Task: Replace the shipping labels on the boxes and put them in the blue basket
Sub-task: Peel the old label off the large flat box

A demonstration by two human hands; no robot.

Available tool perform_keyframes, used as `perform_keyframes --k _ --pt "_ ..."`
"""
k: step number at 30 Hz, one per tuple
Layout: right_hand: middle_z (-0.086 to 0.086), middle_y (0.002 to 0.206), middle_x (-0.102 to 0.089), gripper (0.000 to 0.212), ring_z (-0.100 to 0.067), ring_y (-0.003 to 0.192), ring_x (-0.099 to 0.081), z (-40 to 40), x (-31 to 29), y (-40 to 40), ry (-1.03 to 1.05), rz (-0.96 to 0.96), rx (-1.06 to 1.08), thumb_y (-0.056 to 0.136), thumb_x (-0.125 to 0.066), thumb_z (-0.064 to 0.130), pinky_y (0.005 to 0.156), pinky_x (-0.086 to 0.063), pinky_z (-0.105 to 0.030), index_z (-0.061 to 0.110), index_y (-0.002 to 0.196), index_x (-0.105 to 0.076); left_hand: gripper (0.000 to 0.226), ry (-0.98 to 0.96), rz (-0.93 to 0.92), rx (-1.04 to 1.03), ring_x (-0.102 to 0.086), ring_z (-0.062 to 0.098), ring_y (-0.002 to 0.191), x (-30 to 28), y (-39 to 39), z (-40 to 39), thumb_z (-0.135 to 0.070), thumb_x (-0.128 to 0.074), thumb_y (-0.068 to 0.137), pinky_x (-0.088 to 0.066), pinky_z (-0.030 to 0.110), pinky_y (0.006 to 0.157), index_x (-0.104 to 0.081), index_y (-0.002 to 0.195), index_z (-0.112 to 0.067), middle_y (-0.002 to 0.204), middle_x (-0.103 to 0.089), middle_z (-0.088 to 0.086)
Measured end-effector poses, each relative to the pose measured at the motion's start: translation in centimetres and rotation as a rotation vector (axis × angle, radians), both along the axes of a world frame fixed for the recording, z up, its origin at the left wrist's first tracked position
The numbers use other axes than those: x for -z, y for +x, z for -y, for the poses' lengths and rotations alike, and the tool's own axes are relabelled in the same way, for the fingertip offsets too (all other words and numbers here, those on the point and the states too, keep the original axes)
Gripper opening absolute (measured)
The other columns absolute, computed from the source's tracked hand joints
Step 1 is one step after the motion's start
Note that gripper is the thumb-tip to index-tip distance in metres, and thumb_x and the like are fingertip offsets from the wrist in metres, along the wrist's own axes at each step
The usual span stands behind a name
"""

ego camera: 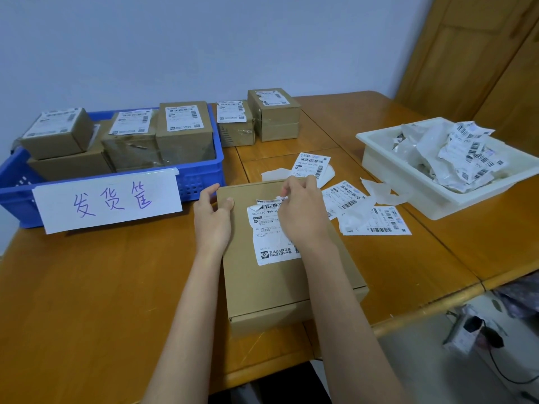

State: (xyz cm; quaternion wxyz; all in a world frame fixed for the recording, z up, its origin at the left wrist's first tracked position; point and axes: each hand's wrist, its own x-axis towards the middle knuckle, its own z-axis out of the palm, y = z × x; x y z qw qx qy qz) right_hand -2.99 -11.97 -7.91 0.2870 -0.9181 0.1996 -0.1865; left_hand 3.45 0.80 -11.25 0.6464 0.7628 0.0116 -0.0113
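my left hand (214, 217) grips the far left edge of the flat cardboard box (280, 275) lying on the table (87, 287) right in front of me. my right hand (302, 211) pinches the torn top edge of its shipping label (269, 237). the blue basket (198, 176), holding labelled boxes, sits at ten o'clock; loose labels (376, 223) lie at two o'clock.
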Motion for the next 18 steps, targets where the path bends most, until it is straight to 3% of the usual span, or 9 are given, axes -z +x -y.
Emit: perform_keyframes --k 8,18 --pt "-0.005 0.118 -0.042 0.016 -0.023 0.107 -0.042 0.08 0.23 0.09 -0.033 -0.047 -0.006 0.096 -0.044 0.006 0.092 -0.041 -0.035 0.013 0.107 -0.053 0.040 0.006 0.000 0.004 -0.051 0.021 0.120 -0.20 -0.13 -0.05 -0.020 -0.053 0.098 -0.045 0.039 0.102 -0.045 0.138 -0.025 0.138 -0.045 0.004" --pt "-0.007 0.117 -0.047 0.019 -0.022 0.098 -0.055 0.23 0.43 0.53 0.075 0.042 0.101 0.095 -0.047 0.000 0.083 -0.049 -0.034 0.009 0.109 -0.058 0.040 0.012 -0.006 0.009 -0.050 0.023 0.122 -0.19 -0.11 -0.03 -0.020 -0.053 0.099 -0.044 0.044 0.105 -0.045 0.138 -0.026 0.139 -0.044 0.006"
